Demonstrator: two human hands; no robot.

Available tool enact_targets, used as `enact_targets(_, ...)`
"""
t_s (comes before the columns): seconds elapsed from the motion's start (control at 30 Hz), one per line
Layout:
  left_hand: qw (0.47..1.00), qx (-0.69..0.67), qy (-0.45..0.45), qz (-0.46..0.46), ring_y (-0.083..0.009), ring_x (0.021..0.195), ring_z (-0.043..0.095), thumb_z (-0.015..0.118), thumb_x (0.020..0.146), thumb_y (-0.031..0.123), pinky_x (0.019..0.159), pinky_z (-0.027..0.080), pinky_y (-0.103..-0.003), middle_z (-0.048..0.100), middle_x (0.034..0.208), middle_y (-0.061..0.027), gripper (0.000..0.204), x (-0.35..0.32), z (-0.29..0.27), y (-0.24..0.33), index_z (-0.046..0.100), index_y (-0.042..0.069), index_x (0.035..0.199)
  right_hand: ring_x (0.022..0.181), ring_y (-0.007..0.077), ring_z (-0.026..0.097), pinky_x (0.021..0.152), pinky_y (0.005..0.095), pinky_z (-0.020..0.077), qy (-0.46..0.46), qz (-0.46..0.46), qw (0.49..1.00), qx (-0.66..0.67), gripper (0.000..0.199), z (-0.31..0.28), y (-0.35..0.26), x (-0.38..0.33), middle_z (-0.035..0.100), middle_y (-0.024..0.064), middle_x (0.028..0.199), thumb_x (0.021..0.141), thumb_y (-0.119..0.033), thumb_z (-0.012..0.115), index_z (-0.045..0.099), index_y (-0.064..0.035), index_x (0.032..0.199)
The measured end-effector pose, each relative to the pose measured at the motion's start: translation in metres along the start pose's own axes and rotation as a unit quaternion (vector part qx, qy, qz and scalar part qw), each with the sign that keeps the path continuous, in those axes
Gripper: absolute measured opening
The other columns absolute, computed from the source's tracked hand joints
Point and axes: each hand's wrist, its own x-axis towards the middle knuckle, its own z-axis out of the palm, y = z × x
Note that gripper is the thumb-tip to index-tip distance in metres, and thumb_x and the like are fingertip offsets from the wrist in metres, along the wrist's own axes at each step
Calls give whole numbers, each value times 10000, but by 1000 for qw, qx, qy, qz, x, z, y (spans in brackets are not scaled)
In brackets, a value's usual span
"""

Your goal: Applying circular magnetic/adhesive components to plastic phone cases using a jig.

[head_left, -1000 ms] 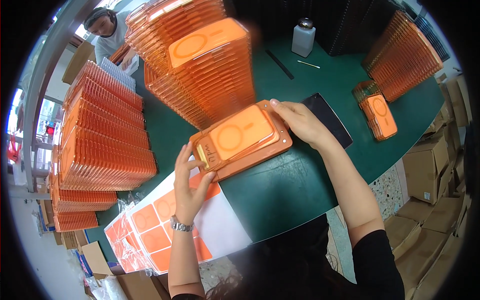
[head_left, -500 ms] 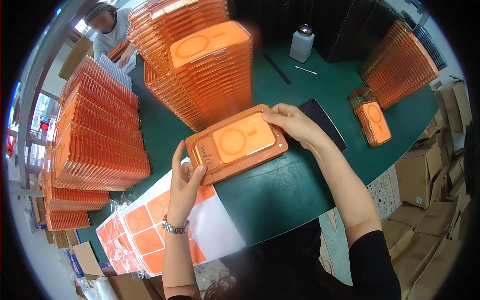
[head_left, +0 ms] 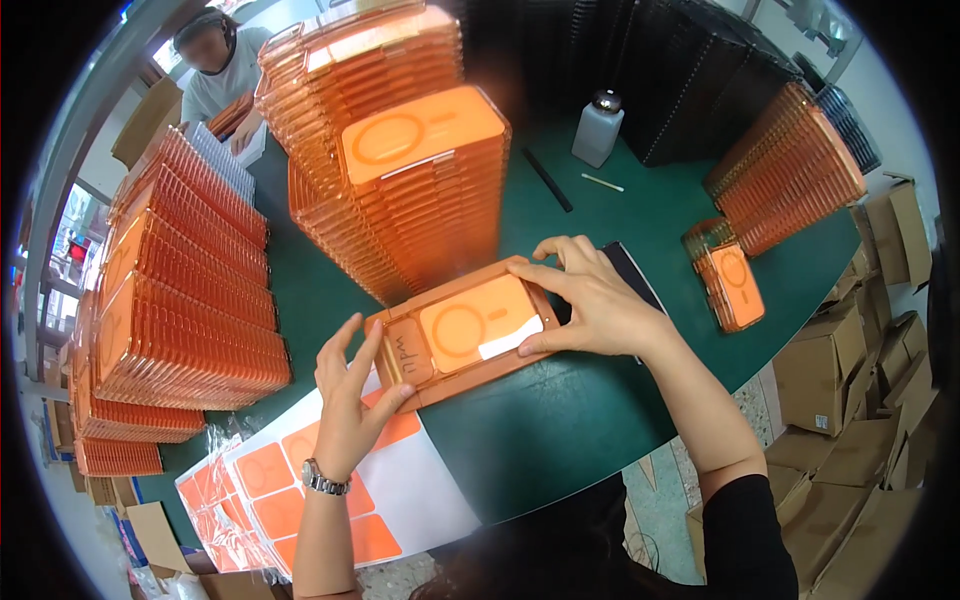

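A brown-orange rectangular fixture [head_left: 468, 384] lies tilted over the green table, held at both ends. Set into it is a bright orange panel [head_left: 478, 318] bearing a ring and a short bar, with glare on its near right corner. My left hand [head_left: 348, 405] grips the left end, thumb at the near corner and fingers along the far side. Spanning the right end, my right hand [head_left: 605, 308] has its thumb on the near edge by the panel and its fingertips at the far corner. Orange sticker sheets on white backing [head_left: 432, 475] lie below my left hand.
A tall stack of clear orange cases [head_left: 435, 225] stands just beyond the fixture. More stacks [head_left: 195, 330] fill the left; another [head_left: 790, 175] stands right, near loose cases [head_left: 738, 285]. A pump bottle [head_left: 597, 135], black strip [head_left: 547, 180] and cotton swab [head_left: 602, 183] lie beyond. Across sits a person [head_left: 215, 85].
My right hand has shifted from the far right corner to span the fixture's right end, thumb now on the near side. My left fingers have spread, and the view has shifted slightly.
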Motion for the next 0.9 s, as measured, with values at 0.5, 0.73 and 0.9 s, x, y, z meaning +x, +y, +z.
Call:
enact_targets(0.5,931,-186,240,201,-446,1484,295,601,883,714,1187,249,-571,315,1597,-269,1078,29,-4,45,101,130,1639,1295,294,566,1145,388,390,78,-77,937,331,941,-25,5,-29,566,177,1405,725,-325,895,463,-11,1499)
enact_targets(0.73,991,-131,8,-14,-419,1421,424,385,1002,660,1197,276,-517,457,1515,-266,865,-117,-19,3,369,-29,1525,1150,416,628,965,580,550,107,-91,474,869,1285,5,-2,-103,559,271,1265,637,-814,768,349,54,1487)
enact_targets(0.9,982,-8,-183,35,-463,1506,244,683,934,377,1208,180,-604,302,1615,-267,769,-159,-6,12,386,17,1544,1086,342,663,889,516,575,49,-228,527,817,1387,9,6,-114,573,216,1261,539,-918,717,360,13,1503)
